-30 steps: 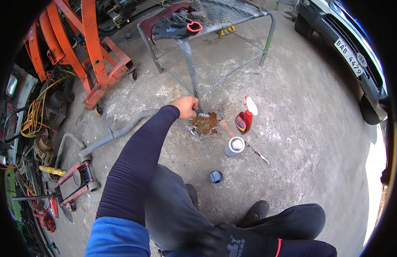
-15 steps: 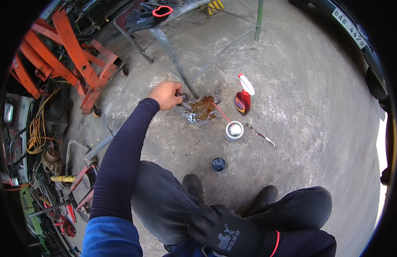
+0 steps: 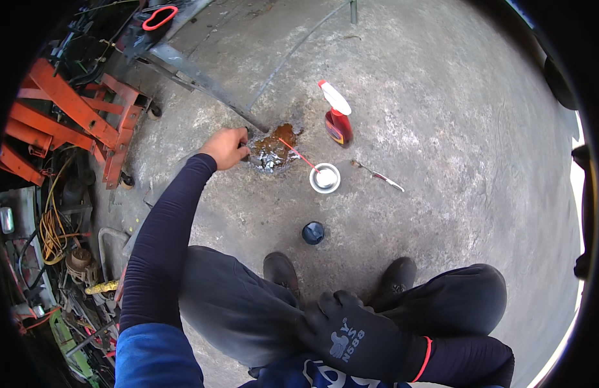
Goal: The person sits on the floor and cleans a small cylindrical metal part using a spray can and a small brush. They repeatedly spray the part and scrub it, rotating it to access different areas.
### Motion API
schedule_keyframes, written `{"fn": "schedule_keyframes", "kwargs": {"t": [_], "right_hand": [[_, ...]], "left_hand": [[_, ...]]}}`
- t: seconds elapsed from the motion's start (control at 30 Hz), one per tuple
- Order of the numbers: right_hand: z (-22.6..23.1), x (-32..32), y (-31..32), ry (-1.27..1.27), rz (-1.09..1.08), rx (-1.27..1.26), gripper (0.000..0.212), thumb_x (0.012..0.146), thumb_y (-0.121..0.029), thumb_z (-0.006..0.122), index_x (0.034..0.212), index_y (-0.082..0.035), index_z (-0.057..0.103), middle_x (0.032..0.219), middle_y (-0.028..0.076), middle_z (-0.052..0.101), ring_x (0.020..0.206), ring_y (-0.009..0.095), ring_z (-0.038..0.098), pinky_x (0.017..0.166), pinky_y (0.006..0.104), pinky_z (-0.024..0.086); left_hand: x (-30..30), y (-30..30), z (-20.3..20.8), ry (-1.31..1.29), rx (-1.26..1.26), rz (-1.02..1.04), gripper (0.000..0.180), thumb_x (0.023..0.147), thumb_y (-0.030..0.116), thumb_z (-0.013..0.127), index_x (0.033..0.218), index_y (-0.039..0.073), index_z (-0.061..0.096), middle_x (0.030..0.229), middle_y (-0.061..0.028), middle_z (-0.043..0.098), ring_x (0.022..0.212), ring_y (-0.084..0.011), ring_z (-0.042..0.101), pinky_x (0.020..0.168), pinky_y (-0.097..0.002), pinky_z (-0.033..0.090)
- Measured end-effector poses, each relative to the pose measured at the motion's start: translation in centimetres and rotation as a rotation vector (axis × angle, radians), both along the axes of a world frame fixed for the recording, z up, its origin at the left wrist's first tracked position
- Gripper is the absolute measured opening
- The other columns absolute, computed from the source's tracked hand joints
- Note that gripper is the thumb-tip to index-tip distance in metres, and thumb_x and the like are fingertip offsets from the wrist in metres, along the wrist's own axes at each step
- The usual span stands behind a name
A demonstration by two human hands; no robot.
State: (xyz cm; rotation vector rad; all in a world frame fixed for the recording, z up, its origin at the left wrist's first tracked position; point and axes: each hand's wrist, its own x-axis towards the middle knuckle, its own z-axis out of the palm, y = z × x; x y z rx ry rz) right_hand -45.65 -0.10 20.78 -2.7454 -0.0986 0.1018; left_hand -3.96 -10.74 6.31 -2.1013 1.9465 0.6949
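Note:
My left hand [image 3: 226, 148], bare below a dark sleeve, is closed in a pinch at the left edge of a wet brown puddle [image 3: 281, 138]. A small dark bit shows at its fingertips, too hidden to name. The foot of a grey metal leg [image 3: 254, 123] reaches the puddle's far side. My right hand [image 3: 348, 339], in a black glove with a red cuff edge, rests loosely over my lap, its fingers apart and bent. To the puddle's right stands an aerosol can [image 3: 325, 187] with a white nozzle and a thin red straw [image 3: 297, 152] pointing over the puddle.
A red spray bottle [image 3: 339, 126] with a white trigger stands beyond the can. A small brush [image 3: 379, 175] lies right of it, and a dark cap [image 3: 313, 233] sits nearer me. Orange jack frames [image 3: 73, 110] and cluttered hoses [image 3: 51, 226] line the left. A black glove [image 3: 158, 19] lies far left.
The view has shifted, so the floor things sit further left and higher. My left hand stays by the puddle, its pinched fingers turned slightly. My right hand remains on my lap.

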Motion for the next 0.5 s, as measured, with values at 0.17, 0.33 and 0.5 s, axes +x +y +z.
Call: {"fn": "schedule_keyframes", "kwargs": {"t": [0.17, 0.33, 0.5], "right_hand": [[-0.2, -0.5, 0.0, -0.034, -0.018, 0.091, 0.043, 0.093, -0.026, 0.056, 0.127, -0.001, 0.063, 0.115, 0.016, 0.065, 0.105, 0.029, 0.063, 0.086, 0.0415, 0.047], [-0.6, -0.6, -0.4, 0.067, -0.045, 0.058, 0.042, 0.092, -0.025, 0.056, 0.126, -0.001, 0.064, 0.113, 0.016, 0.066, 0.098, 0.028, 0.062, 0.084, 0.0404, 0.048], [-0.3, -0.3, -0.2, 0.086, -0.007, 0.096, 0.046, 0.09, -0.027, 0.057, 0.128, -0.001, 0.063, 0.116, 0.018, 0.063, 0.101, 0.029, 0.061, 0.087, 0.0413, 0.049]], "left_hand": [[1.0, 0.5, -1.3, 0.061, -0.001, -0.05, 0.026, 0.087, 0.018, 0.075, 0.103, 0.001, 0.063, 0.099, -0.0217, 0.072, 0.1, -0.0421, 0.069, 0.085, -0.0491, 0.053], [0.5, 0.9, -2.2, 0.028, 0.083, -0.046, 0.025, 0.089, 0.016, 0.073, 0.104, 0.0, 0.063, 0.1, -0.0226, 0.072, 0.099, -0.0433, 0.068, 0.085, -0.0502, 0.053], [0.0, 0.7, -2.1, 0.058, -0.022, 0.051, 0.026, 0.088, 0.014, 0.073, 0.107, 0.0, 0.062, 0.103, -0.0234, 0.072, 0.104, -0.0415, 0.068, 0.088, -0.0496, 0.053]]}}
